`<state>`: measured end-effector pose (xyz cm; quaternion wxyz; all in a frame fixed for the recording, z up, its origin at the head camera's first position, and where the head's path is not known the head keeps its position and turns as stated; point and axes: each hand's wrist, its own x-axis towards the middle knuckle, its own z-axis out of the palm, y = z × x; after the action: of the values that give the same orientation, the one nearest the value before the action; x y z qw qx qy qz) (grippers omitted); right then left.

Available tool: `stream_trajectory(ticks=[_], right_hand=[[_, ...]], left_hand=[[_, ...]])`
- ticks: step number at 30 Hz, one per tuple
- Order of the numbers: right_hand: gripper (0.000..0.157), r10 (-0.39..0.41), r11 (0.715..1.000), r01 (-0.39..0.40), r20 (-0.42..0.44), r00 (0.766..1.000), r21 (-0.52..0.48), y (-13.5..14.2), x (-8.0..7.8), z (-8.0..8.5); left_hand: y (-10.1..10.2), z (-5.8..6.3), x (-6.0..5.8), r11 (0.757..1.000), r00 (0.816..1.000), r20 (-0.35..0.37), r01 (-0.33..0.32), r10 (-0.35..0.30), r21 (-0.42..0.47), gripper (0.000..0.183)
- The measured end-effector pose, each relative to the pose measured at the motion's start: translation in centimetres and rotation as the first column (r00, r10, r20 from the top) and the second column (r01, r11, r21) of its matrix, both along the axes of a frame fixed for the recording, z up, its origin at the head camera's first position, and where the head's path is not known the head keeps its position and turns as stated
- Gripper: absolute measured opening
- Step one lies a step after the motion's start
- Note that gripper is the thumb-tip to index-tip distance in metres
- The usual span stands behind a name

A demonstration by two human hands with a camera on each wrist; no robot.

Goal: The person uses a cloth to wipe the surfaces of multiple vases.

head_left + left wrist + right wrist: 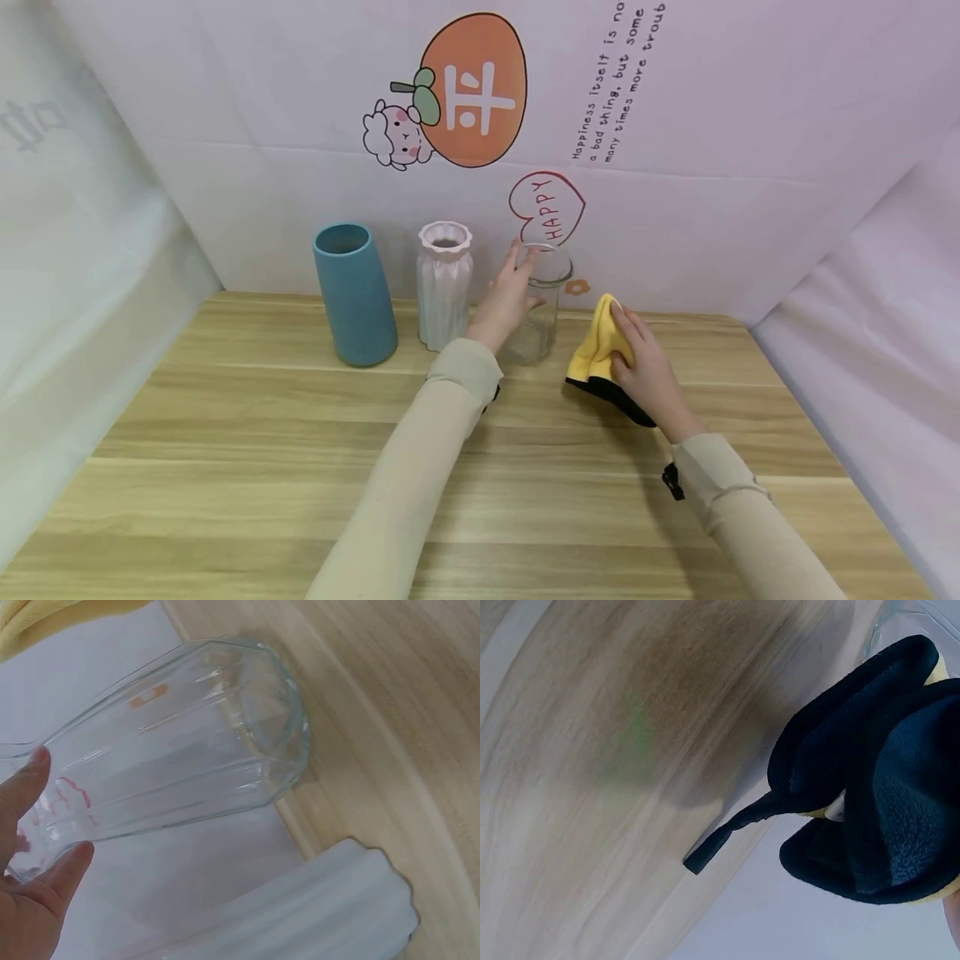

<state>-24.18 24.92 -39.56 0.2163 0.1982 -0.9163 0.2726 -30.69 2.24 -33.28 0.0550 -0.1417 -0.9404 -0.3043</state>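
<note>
My left hand (504,298) holds a clear glass vase (534,337) around its neck, just below the flared rim. In the left wrist view, fingertips (73,871) lie on either side of the neck of the faceted glass. The vase's base is on or very near the table; I cannot tell if it touches. My right hand (651,367) pinches a bunched yellow cloth (595,354) with black edging, to the right of the vase. From the right wrist, the cloth's dark fuzzy underside (922,802) and a black loop of trim show, and most of that hand is hidden.
Left of the glass vase stands a pale ribbed vase (444,287) with a scalloped rim, then a taller blue vase (356,304). All stand on a wood-grain table (247,467) near its back edge. A printed white curtain (300,100) hangs behind.
</note>
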Motion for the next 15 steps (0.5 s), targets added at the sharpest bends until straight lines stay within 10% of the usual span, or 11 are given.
stream_trajectory(ticks=[15], right_hand=[[0.076, -0.004, 1.000, 0.004, -0.022, 1.000, -0.005, 0.21, 0.15, -0.14]], left_hand=[[-0.14, 0.37, -0.31, 1.000, 0.996, 0.088, 0.007, -0.010, 0.029, 0.087]])
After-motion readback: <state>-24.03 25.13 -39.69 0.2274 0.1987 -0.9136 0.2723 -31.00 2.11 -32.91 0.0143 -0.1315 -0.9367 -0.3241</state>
